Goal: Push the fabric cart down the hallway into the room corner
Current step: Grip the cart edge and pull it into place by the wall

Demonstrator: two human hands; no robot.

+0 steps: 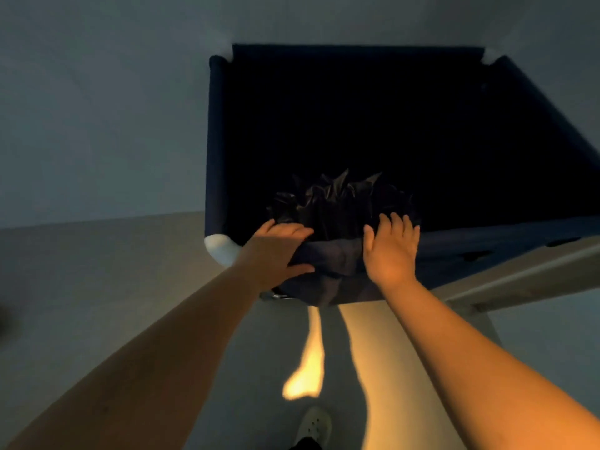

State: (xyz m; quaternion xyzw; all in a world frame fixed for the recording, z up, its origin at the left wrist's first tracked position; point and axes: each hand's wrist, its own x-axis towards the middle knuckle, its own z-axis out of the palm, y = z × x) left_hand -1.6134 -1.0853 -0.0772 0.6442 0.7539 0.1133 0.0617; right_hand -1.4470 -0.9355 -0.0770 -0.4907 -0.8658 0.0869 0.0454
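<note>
A dark navy fabric cart (pixel 215 141) with white corner joints fills the upper middle and right of the view. Its inside is black and hard to read. A crumpled black plastic bag (pixel 337 199) lies bunched at the near rim. My left hand (pixel 276 251) wraps over the near rim, thumb under the fabric. My right hand (pixel 391 251) rests flat on the same rim with its fingers spread, just right of the left hand. Both arms are stretched forward.
A pale wall (pixel 97 108) rises to the left and beyond the cart. A light door frame or baseboard (pixel 519 274) runs diagonally at right. The grey floor (pixel 81 287) shows warm light patches near my white shoe (pixel 313 425).
</note>
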